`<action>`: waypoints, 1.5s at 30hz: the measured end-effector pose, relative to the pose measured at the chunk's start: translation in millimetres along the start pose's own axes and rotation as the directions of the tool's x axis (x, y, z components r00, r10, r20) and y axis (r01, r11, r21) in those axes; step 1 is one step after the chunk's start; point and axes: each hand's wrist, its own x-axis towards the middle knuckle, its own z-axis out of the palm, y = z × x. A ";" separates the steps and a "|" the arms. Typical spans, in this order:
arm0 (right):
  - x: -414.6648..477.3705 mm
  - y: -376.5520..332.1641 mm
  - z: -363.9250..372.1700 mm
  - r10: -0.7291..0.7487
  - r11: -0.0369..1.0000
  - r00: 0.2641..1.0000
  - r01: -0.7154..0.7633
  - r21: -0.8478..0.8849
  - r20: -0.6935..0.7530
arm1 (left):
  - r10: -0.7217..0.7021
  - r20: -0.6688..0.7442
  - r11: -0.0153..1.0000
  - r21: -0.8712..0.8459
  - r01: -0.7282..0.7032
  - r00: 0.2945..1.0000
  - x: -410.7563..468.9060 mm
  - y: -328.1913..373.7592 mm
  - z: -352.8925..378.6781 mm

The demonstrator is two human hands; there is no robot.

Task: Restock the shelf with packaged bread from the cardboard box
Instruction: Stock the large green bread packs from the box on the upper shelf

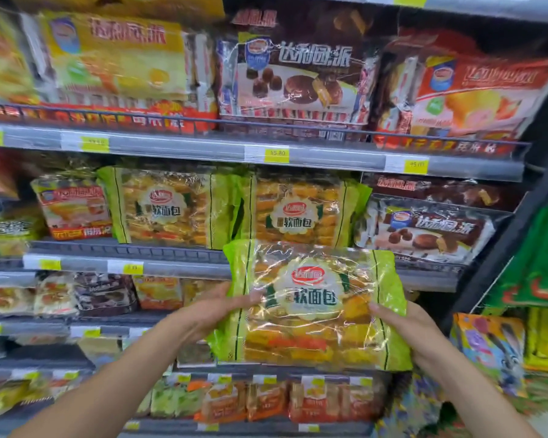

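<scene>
I hold a large bread bag [310,308], clear with green ends and a red logo, upright in front of the shelves. My left hand [214,311] grips its left edge and my right hand [405,330] grips its right edge. Just above and behind it, two matching green bread bags [163,207] [301,210] stand side by side on the second shelf [184,265]. The held bag sits below the right one and covers part of that shelf's edge. The cardboard box is out of view.
The top shelf [329,156] carries yellow, brown and red cake packs behind a wire rail. Chocolate pie packs [424,229] stand right of the bread bags. Lower shelves hold small snack packs. Green and colourful hanging bags [494,346] crowd the right side.
</scene>
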 end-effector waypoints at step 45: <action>179.9 -57.4 59.8 -0.269 0.933 0.904 0.158 -0.324 -0.332 | 0.340 -0.412 0.902 0.398 -0.169 0.845 170.4 52.7 -41.5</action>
